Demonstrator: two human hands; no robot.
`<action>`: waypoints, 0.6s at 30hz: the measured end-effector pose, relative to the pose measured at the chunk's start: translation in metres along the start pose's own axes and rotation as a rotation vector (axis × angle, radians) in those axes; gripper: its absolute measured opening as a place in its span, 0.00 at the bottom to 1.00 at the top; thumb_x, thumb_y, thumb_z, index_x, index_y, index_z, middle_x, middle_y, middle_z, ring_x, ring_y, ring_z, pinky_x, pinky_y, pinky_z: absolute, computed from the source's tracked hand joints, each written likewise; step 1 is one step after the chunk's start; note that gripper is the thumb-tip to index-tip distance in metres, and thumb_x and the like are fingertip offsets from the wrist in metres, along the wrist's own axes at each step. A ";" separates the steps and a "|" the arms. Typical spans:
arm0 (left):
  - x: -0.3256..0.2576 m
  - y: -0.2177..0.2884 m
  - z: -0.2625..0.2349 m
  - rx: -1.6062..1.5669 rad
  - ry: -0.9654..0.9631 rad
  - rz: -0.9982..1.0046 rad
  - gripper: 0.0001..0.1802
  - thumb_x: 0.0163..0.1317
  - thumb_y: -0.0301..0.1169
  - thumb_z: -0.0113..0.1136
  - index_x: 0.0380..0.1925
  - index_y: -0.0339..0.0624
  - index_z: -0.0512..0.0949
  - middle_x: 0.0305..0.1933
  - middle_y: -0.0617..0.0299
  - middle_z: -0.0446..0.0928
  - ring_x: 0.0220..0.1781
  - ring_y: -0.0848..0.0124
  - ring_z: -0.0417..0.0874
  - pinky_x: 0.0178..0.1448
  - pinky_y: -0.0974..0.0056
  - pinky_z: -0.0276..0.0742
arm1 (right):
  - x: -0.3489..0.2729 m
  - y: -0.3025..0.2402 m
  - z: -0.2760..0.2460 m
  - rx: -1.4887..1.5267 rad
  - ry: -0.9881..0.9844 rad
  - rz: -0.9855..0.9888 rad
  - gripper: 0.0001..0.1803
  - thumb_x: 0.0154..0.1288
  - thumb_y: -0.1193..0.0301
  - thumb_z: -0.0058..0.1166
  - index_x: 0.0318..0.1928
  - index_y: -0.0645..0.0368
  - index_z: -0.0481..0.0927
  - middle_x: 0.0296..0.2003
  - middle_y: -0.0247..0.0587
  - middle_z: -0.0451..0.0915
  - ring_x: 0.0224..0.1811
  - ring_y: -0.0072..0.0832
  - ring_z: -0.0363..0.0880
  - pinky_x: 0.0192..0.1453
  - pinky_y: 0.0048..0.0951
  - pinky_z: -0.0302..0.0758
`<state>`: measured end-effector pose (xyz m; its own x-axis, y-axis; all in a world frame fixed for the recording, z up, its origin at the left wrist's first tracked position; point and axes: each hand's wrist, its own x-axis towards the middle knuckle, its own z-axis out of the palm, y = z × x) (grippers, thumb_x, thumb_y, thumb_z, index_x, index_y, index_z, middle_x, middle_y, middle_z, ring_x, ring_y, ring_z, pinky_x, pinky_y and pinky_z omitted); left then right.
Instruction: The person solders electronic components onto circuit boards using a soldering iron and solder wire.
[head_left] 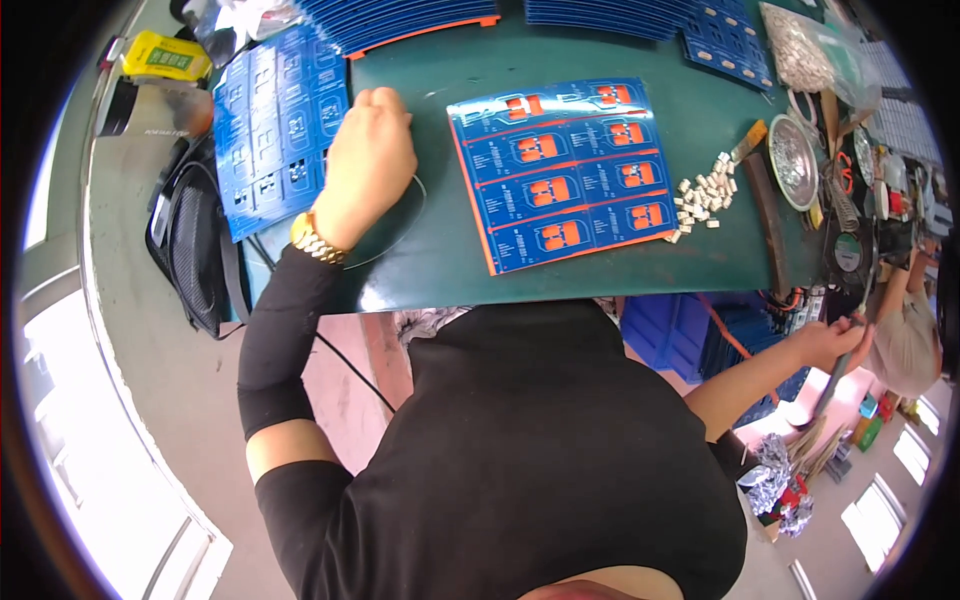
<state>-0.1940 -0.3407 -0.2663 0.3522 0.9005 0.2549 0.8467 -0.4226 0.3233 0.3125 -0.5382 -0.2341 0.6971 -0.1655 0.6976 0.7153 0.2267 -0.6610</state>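
Observation:
My left hand (370, 150), with a gold watch (316, 238) at the wrist, is closed above the green table beside a blue circuit board panel (270, 140). What its fingers hold, if anything, is hidden. A thin pale wire (418, 215) curves on the table past this hand. Far to the right, beyond the table's edge, my right hand (832, 342) is closed next to a long grey strip-like thing (830, 392); its grip is too small to make out. In the middle lies another blue panel (590, 155) with orange showing through its cutouts and along its edges.
Small white connectors (705, 195) lie in a pile right of the middle panel, near a brush (750, 138) and a metal dish (793, 160). Stacked blue boards (400, 20) stand at the back. A black mesh bag (190, 240) hangs at left. A co-worker (905, 330) is at far right.

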 end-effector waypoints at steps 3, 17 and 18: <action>0.000 -0.010 -0.009 -0.204 -0.050 -0.109 0.06 0.62 0.22 0.53 0.33 0.31 0.67 0.31 0.40 0.75 0.32 0.45 0.78 0.37 0.52 0.75 | -0.042 -0.025 -0.002 0.071 -0.026 0.024 0.14 0.62 0.69 0.51 0.42 0.68 0.78 0.28 0.42 0.78 0.19 0.20 0.67 0.23 0.15 0.64; -0.033 0.025 -0.015 -0.521 0.191 -0.271 0.05 0.54 0.23 0.67 0.26 0.39 0.78 0.23 0.67 0.71 0.19 0.82 0.64 0.24 0.74 0.62 | -0.193 -0.145 0.097 0.393 -1.272 0.281 0.15 0.54 0.86 0.55 0.45 0.69 0.81 0.28 0.46 0.82 0.25 0.26 0.81 0.29 0.24 0.78; -0.034 0.024 -0.012 -0.504 0.206 -0.255 0.05 0.54 0.22 0.67 0.26 0.39 0.78 0.24 0.67 0.72 0.19 0.82 0.65 0.24 0.73 0.62 | -0.198 -0.149 0.103 0.375 -1.297 0.184 0.16 0.52 0.86 0.57 0.44 0.68 0.82 0.26 0.45 0.83 0.23 0.27 0.81 0.28 0.23 0.77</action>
<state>-0.1900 -0.3827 -0.2562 0.0351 0.9629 0.2676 0.5832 -0.2372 0.7769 0.0634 -0.4402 -0.2453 0.0853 0.8609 0.5016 0.4167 0.4264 -0.8028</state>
